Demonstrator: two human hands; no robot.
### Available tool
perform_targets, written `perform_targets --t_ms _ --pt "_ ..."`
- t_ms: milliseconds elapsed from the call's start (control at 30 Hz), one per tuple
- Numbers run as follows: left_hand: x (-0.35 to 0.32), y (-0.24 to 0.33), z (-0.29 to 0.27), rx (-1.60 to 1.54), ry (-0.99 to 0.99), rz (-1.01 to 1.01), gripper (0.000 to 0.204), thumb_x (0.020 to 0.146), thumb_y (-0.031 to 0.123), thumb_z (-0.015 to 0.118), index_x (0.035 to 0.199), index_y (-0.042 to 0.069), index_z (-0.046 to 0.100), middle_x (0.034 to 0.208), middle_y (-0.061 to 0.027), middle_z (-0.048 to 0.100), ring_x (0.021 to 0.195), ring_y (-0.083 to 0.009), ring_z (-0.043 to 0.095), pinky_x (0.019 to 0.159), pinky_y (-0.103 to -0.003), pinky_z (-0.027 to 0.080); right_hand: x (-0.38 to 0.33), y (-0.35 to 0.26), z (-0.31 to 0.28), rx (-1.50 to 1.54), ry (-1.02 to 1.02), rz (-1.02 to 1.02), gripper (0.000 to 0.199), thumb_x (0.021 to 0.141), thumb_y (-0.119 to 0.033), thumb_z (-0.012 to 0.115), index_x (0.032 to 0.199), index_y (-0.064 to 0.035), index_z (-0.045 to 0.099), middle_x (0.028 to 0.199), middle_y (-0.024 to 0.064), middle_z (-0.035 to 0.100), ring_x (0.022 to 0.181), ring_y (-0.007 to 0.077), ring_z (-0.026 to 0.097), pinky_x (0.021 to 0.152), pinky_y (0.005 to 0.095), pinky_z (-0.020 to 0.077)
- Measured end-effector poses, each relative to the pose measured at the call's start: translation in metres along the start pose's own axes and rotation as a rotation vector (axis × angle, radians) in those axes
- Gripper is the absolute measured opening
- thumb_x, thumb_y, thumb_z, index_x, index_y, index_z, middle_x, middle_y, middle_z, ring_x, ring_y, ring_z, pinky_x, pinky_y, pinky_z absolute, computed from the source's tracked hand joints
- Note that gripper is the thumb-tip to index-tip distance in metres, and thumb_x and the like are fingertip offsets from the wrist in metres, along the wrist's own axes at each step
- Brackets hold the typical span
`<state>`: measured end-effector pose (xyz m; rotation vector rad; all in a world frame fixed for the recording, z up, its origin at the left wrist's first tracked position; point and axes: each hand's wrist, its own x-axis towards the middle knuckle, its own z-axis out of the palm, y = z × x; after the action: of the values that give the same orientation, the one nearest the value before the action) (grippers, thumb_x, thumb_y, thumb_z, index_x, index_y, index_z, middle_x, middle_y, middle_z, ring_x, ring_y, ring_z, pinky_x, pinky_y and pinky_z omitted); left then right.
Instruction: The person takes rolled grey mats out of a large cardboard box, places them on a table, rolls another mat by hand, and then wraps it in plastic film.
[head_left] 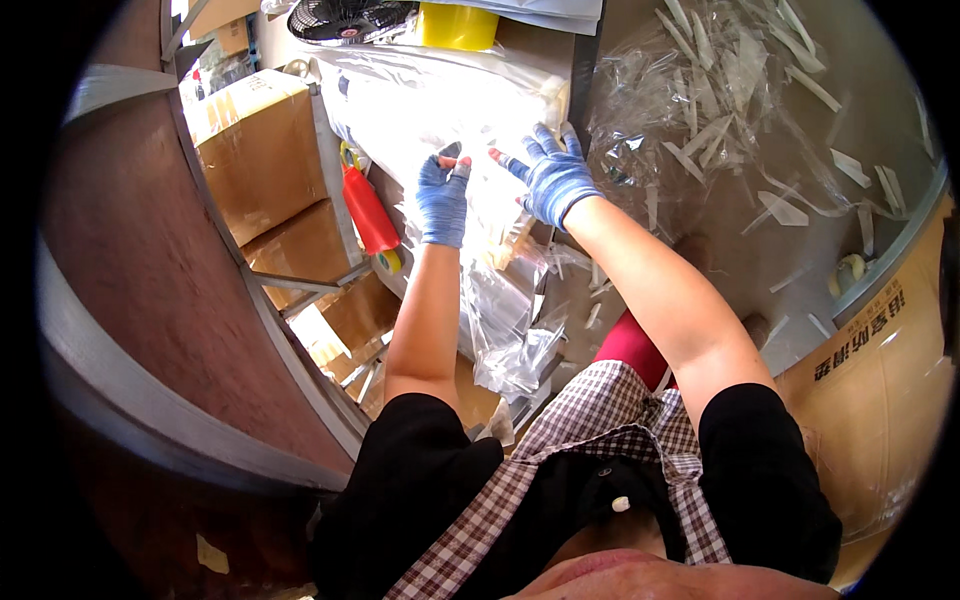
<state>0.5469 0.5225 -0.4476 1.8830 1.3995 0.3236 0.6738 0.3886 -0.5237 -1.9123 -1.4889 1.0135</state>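
Gloves, blue and knitted, on both hands, seen from the head camera looking down; left hand (442, 200) curled shut, pinching the top edge of a big clear plastic bag (470, 150) between thumb and fingers; right hand (555, 178) spread open with fingers wide, pressed flat on the same bag, not gripping it; bag thin, shiny and crinkly, stuffed with something pale and soft, lying on the work table right in front of the body, under both hands; loose, wrinkled end of the bag hanging down off the table edge toward the checked apron (600, 430); apron soft cloth with small brown and white squares, worn over a black shirt.

Red tape dispenser (368, 210), smooth and long, just left of the left hand, with a round roll of tape at its lower end; brown cardboard boxes (265, 150), flat-sided and dull, further left on a metal shelf; round black fan (345, 18) with a wire grille at the top; yellow round tub (458, 25) beside the fan; heap of clear plastic scraps (720, 110), thin strips and crumpled film, on the grey floor to the right; big flat cardboard sheet (880, 380) at the far right.
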Motion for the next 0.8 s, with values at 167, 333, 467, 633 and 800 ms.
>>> perform_targets --t_ms 167,333,467,633,800 --pt "0.012 -0.004 -0.011 -0.288 0.206 -0.073 0.014 0.098 0.003 0.058 0.095 0.013 0.048 0.074 0.0001 0.053 0.060 -0.0134 0.054 0.051 -0.028 0.047 0.009 0.002 0.003 -0.086 -0.057 -0.030 0.072 0.087 -0.050 0.065 0.153 -0.0384 0.039 0.154 0.0104 0.041 0.144 0.0370 0.031 0.116 0.0711 0.0072" --pt "-0.008 0.056 -0.042 -0.345 0.284 -0.039 0.009 0.101 0.018 0.057 0.096 0.012 0.053 0.066 0.0038 0.042 0.050 -0.0087 0.043 0.042 -0.025 0.035 0.022 0.006 -0.003 -0.039 -0.121 -0.042 0.042 0.094 -0.035 0.052 0.131 -0.0166 0.063 0.136 0.0117 0.058 0.140 0.0279 0.040 0.114 0.0721 0.0155" --pt "-0.072 0.148 -0.031 -0.472 0.335 0.075 0.010 0.103 0.020 0.056 0.095 0.015 0.054 0.064 0.0058 0.041 0.047 -0.0031 0.038 0.042 -0.019 0.033 0.034 0.009 0.058 -0.787 0.259 -0.109 0.048 0.095 -0.041 0.047 0.132 -0.0133 0.060 0.134 0.0088 0.063 0.129 0.0250 0.054 0.116 0.0573 0.0281" --pt "-0.130 0.159 -0.050 -0.777 0.169 0.403 0.013 0.104 0.023 0.056 0.093 0.016 0.057 0.064 0.0027 0.044 0.047 -0.0039 0.036 0.041 -0.019 0.030 0.050 -0.015 0.055 -3.285 -0.006 -0.910 0.079 0.094 -0.075 0.030 0.145 -0.0180 0.046 0.146 0.0062 0.052 0.135 0.0297 0.046 0.107 0.0573 0.0397" --pt "-0.189 0.187 0.012 -0.738 -0.398 0.494 0.021 0.102 0.025 0.060 0.095 0.006 0.059 0.076 -0.0036 0.059 0.055 -0.0154 0.053 0.052 -0.028 0.043 0.059 -0.009 0.042 -3.934 -0.185 -1.152 0.074 0.093 -0.069 0.037 0.142 -0.0147 0.049 0.142 0.0077 0.055 0.131 0.0296 0.050 0.106 0.0544 0.0415"
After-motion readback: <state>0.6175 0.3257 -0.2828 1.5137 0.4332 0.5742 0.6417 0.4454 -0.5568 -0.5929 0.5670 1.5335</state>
